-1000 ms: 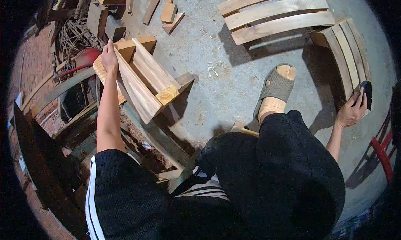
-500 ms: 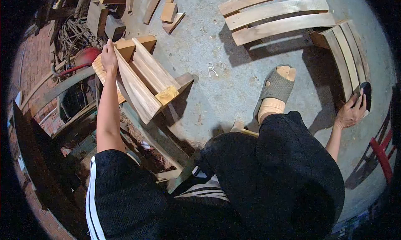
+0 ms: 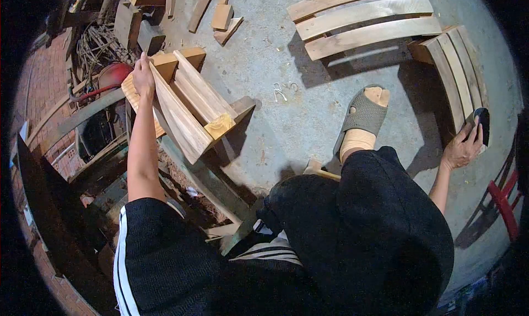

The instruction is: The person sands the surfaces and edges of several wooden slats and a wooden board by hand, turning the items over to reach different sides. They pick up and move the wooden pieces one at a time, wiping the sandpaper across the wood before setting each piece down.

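My left hand (image 3: 144, 80) is closed on the upper edge of a small slatted wooden stool (image 3: 184, 109), which is tipped on its side at the left. Its pale slats and yellowish end blocks show. On the far right my right hand (image 3: 464, 150) has its fingers curled over a black rounded object (image 3: 482, 123), whose kind I cannot make out. That object lies at the near end of a curved slatted wooden stool (image 3: 457, 74). Another curved slatted piece (image 3: 369, 21) stands behind it, at the top.
Wood offcuts (image 3: 222, 16) lie on the concrete floor (image 3: 264, 123) at the top. A red rounded object (image 3: 115, 75) and old timber crowd the left side. My sandalled foot (image 3: 365, 115) rests mid-floor. Red metal legs (image 3: 504, 203) stand at the lower right.
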Motion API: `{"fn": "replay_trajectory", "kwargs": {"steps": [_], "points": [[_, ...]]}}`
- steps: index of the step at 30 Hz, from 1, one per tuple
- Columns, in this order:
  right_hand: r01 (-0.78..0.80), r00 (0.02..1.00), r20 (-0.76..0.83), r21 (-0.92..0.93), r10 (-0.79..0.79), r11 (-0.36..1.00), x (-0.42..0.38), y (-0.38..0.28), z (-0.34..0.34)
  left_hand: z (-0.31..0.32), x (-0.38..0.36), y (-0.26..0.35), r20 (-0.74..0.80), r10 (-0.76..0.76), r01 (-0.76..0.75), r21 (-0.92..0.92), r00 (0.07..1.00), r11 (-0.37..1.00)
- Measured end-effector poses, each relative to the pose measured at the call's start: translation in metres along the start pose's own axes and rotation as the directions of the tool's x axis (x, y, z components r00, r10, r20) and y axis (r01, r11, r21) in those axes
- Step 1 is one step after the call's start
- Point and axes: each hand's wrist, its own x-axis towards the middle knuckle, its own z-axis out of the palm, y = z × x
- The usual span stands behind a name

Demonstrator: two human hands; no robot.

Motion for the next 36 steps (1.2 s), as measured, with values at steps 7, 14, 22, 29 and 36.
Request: {"fn": "replay_trajectory", "kwargs": {"steps": [7, 14, 22, 29, 36], "points": [[0.009, 1.000, -0.005, -0.009, -0.009, 1.000, 0.001, -0.001, 0.000, -0.002, 0.002, -0.003, 0.048, -0.066, 0.064, 0.037, 0.997, 0.997], [0.023, 0.999, -0.022, -0.014, -0.024, 1.000, 0.002, -0.001, 0.001, 0.000, 0.005, -0.008, 0.048, -0.043, 0.043, 0.006, 0.998, 0.999], [0.005, 1.000, -0.016, -0.018, -0.006, 1.000, 0.005, -0.008, -0.005, -0.003, 0.002, 0.001, 0.042, -0.056, 0.056, 0.007, 0.998, 0.998], [-0.029, 0.998, 0.049, 0.013, 0.028, 0.999, 0.002, -0.011, -0.008, -0.001, 0.013, -0.056, 0.115, 0.387, -0.403, 0.293, 0.915, 0.867], [-0.171, 0.984, 0.061, 0.060, 0.167, 0.983, 0.004, -0.026, -0.017, -0.013, 0.017, -0.061, 0.130, 0.375, -0.388, 0.094, 0.918, 0.917]]}}
